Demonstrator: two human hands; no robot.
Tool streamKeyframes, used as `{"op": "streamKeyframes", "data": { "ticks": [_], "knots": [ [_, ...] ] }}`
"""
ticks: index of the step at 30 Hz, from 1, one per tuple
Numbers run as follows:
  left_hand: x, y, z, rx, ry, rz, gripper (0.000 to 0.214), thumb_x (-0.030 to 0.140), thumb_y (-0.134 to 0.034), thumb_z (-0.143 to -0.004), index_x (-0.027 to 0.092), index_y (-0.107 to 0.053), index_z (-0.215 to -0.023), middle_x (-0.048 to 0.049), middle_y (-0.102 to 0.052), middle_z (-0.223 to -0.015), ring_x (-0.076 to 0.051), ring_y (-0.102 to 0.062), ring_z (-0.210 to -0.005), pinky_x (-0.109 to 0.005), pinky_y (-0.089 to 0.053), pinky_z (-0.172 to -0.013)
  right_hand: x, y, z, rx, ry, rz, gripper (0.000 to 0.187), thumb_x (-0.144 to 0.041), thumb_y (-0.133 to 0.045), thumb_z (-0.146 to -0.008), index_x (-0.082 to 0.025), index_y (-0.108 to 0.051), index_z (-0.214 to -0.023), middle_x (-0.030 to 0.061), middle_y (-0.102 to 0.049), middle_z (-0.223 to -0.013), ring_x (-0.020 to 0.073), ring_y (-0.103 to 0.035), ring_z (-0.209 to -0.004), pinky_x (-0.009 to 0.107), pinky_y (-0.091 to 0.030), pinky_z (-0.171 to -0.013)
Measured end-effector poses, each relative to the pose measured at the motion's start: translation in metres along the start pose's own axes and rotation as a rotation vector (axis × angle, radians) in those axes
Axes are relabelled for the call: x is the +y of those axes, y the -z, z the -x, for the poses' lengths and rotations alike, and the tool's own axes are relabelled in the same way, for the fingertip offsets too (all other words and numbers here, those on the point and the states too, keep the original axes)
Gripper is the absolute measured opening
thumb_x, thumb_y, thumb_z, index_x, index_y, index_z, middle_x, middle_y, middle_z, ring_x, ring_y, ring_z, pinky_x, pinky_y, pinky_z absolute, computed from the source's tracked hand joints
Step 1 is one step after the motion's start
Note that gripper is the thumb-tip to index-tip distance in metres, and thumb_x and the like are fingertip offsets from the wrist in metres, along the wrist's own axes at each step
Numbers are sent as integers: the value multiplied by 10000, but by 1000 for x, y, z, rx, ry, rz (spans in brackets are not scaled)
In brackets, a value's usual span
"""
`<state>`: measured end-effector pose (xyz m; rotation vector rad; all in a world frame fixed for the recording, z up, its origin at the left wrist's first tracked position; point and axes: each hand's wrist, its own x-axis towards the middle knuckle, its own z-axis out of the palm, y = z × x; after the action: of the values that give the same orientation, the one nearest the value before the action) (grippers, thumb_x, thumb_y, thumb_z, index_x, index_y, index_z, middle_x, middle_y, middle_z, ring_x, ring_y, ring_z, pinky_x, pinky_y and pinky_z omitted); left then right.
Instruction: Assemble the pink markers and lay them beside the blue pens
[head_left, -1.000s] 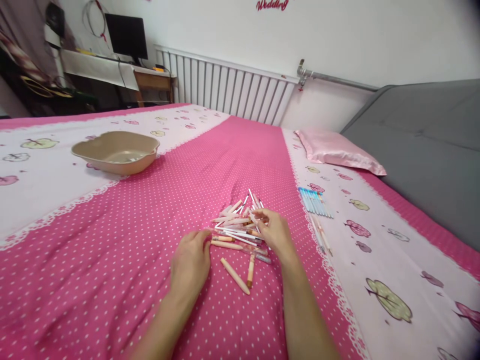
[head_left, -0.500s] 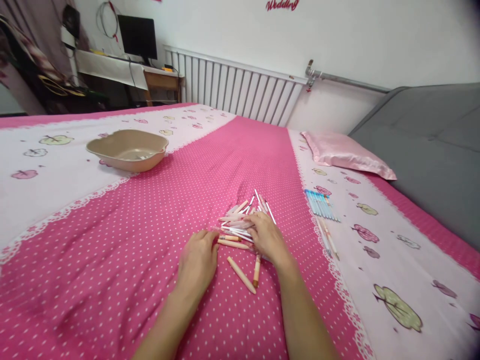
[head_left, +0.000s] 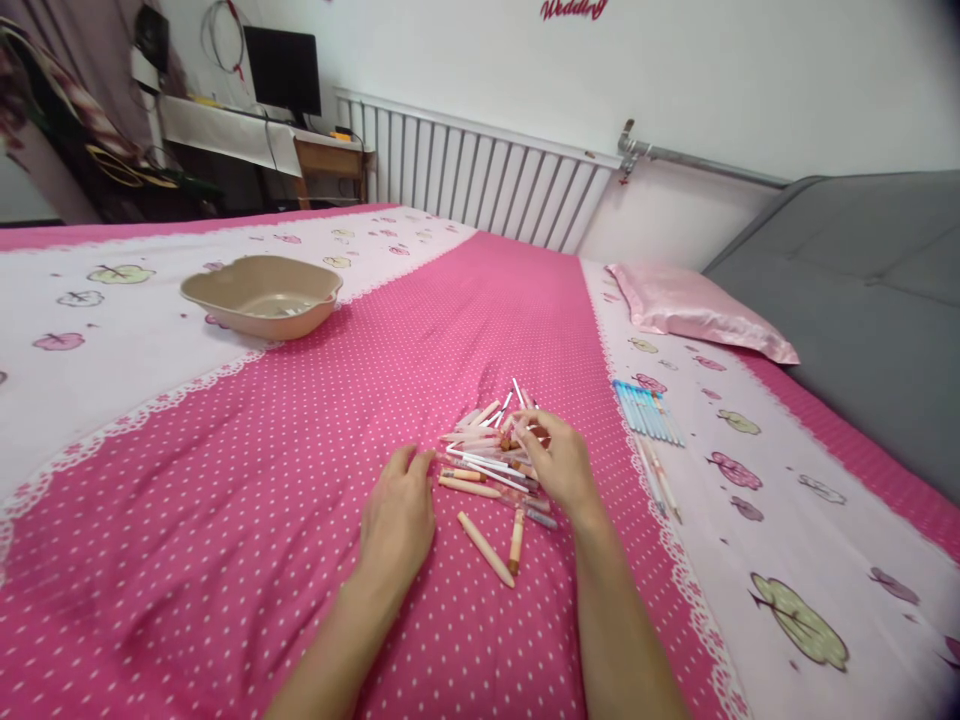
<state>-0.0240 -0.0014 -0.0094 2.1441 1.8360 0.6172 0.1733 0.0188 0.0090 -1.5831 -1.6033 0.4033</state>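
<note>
A loose pile of pens [head_left: 480, 462], mostly white, pale pink and cream, lies on the polka-dot bedspread in front of me. Over its right side my right hand [head_left: 561, 462] arches, thumb and fingertips pinched on a pen among the others; the fingers partly cover it. My left hand [head_left: 397, 512] rests on the bedspread at the pile's left edge, its fingers loosely bent and apart, holding nothing. Nearer to me, between my wrists, lie a cream pen [head_left: 486, 549] and a pen with a brown end [head_left: 517, 540], apart from the pile.
To the right, a row of blue pens [head_left: 649, 412] lies side by side, with a few paler pens [head_left: 660, 478] below it. A beige basin [head_left: 262, 297] stands at the left. Farther back are a pink pillow [head_left: 701, 310], a grey headboard [head_left: 847, 270] and a radiator [head_left: 472, 170].
My right hand has lifted slightly and shifted right, its fingers drawing into a pinch and uncovering more pens. My left hand has barely moved. The view has shifted slightly.
</note>
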Motion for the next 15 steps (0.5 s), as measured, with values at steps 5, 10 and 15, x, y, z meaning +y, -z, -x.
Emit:
{"op": "streamKeyframes", "data": {
  "ticks": [5, 10, 15],
  "knots": [
    [2, 2, 1, 7, 20, 29, 359, 206, -334, -898, 163, -555, -1178, -146, -514, -1278, -276, -583, -1044, -418, -502, -834, 3, 4, 0, 85, -160, -88, 344, -303, -545, -768, -185, -599, -1087, 65, -688, -907, 183, -644, -758, 302, -494, -705],
    [3, 3, 1, 6, 22, 51, 356, 209, -346, -893, 148, -555, -1175, -146, -508, -1278, -285, -572, -1061, -426, -499, -846, 10, 4, 0, 45, -177, 55, 359, -335, -544, -770, -190, -612, -1091, 67, -689, -877, 200, -636, -761, 315, -493, -687],
    [3, 2, 1, -3, 23, 52, 353, 219, -341, -897, 160, -557, -1171, -138, -507, -1279, -285, -575, -1056, -421, -501, -842, 15, 3, -1, -27, -171, 121, 372, -332, -529, -788, -187, -616, -1119, 60, -688, -842, 193, -633, -758, 290, -482, -669]
  ]
}}
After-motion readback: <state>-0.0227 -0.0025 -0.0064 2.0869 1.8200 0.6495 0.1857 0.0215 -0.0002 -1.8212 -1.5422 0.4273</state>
